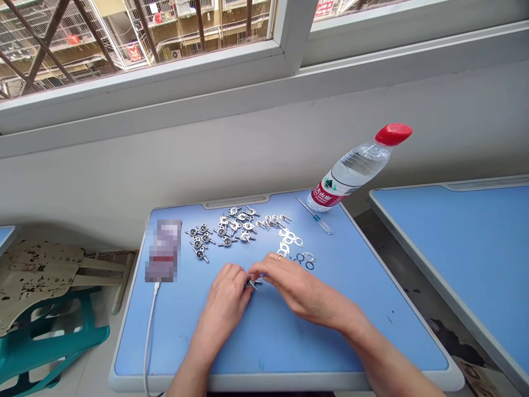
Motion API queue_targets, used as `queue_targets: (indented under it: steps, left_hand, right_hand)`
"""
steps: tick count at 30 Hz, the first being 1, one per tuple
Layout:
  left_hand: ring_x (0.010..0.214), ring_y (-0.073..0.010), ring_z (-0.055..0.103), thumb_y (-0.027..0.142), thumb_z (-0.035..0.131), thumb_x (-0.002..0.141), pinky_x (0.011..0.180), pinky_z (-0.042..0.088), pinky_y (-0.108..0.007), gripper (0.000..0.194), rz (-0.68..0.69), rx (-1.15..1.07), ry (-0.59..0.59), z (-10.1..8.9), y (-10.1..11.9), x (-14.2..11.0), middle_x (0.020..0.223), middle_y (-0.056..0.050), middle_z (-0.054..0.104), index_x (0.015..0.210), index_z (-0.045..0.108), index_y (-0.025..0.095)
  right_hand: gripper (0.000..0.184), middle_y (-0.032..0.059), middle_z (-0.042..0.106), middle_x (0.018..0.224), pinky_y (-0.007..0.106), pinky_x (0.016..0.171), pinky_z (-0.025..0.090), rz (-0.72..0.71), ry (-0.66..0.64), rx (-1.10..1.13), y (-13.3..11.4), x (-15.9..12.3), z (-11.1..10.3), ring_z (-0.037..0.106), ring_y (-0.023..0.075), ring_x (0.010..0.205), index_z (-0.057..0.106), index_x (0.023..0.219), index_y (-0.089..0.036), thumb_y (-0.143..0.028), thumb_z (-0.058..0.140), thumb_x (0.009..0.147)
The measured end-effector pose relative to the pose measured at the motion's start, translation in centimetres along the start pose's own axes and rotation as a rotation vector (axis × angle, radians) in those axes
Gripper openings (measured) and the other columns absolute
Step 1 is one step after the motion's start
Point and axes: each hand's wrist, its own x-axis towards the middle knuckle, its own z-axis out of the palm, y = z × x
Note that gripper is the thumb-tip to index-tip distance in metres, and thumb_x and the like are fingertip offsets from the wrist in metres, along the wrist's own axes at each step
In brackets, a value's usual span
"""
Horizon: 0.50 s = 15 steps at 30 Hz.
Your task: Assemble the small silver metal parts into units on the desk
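Note:
My left hand (226, 298) and my right hand (294, 286) meet over the middle of the blue desk (264, 342). Both pinch one small metal fitting (252, 283) between their fingertips. A ring shows on a finger of my right hand. Beyond the hands lie several finished fittings with dark centres (200, 238), a cluster of bright metal pieces (239, 220), flat metal plates (289, 240) and dark rubber rings (306, 261).
A phone (163, 250) with a white cable (147, 336) lies at the desk's left. A water bottle (355, 168) with a red cap and a thin screwdriver (316, 216) are at the back right. Another blue desk (467, 248) stands right; a teal stool (53, 336) left.

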Motion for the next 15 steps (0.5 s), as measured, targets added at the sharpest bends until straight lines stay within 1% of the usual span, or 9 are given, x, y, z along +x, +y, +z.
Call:
queue_targets:
  steps: [4,8,11,15]
  left_hand:
    - [0.087,-0.0203,0.052,0.009,0.055,0.089,0.075,0.046,-0.034,0.013,0.011,-0.002,-0.013,0.0,-0.1,0.0,0.092,-0.002,0.058,0.096,0.055,0.020]
    - [0.088,-0.0205,0.052,0.009,0.053,0.090,0.076,0.047,-0.034,0.012,0.008,0.004,-0.035,0.0,-0.1,0.0,0.093,-0.002,0.059,0.094,0.055,0.020]
    - [0.090,-0.0207,0.053,0.007,0.052,0.089,0.078,0.048,-0.035,0.015,0.024,-0.001,-0.025,-0.1,0.0,0.1,0.095,-0.003,0.060,0.096,0.056,0.020]
    - [0.093,-0.0207,0.053,0.005,0.052,0.088,0.081,0.048,-0.034,0.020,0.054,-0.022,-0.005,-0.4,-0.1,0.2,0.099,-0.003,0.061,0.100,0.058,0.021]
  right_hand:
    - [0.022,0.0051,0.063,0.080,0.030,0.064,0.047,-0.015,0.103,-0.030,0.3,0.1,0.5,0.054,0.0171,0.073,0.057,0.100,-0.017,-0.012,0.037,0.097]
    - [0.022,0.0037,0.061,0.071,0.028,0.058,0.043,-0.057,0.180,-0.076,0.5,0.3,0.9,0.051,0.0157,0.065,0.059,0.090,-0.017,-0.017,0.039,0.099]
    - [0.019,0.0036,0.064,0.072,0.028,0.058,0.043,-0.058,0.233,-0.084,0.7,0.4,1.2,0.053,0.0153,0.063,0.059,0.089,-0.018,-0.017,0.042,0.098]
    - [0.015,0.0040,0.068,0.077,0.028,0.061,0.047,-0.019,0.312,-0.079,1.1,0.6,1.7,0.058,0.0152,0.066,0.059,0.094,-0.017,-0.014,0.044,0.096]
